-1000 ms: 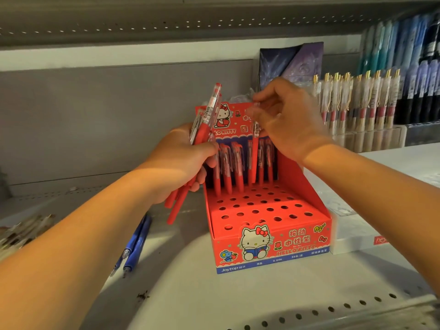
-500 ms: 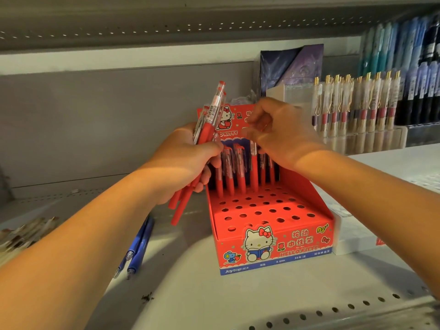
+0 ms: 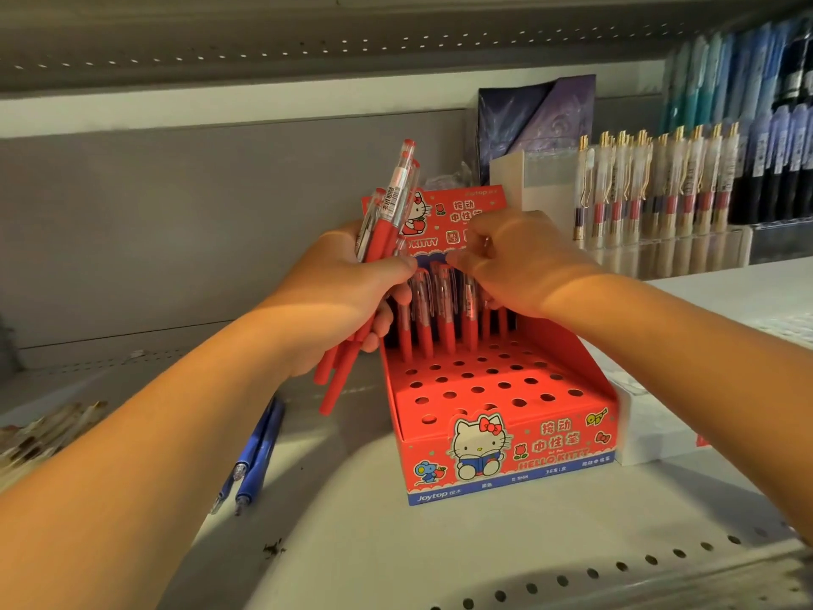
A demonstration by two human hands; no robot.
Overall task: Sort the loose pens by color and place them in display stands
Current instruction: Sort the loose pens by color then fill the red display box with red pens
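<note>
Right, only the back row of the red perforated cardboard display stand [image 3: 545,451] holds pens; my right hand [image 3: 523,257] pinches a red pen [image 3: 470,306] there, left hand [image 3: 347,292] grips a red-pen bundle [image 3: 383,239], two blue pens [image 3: 257,455] lie on the shelf [image 3: 440,556]
</note>
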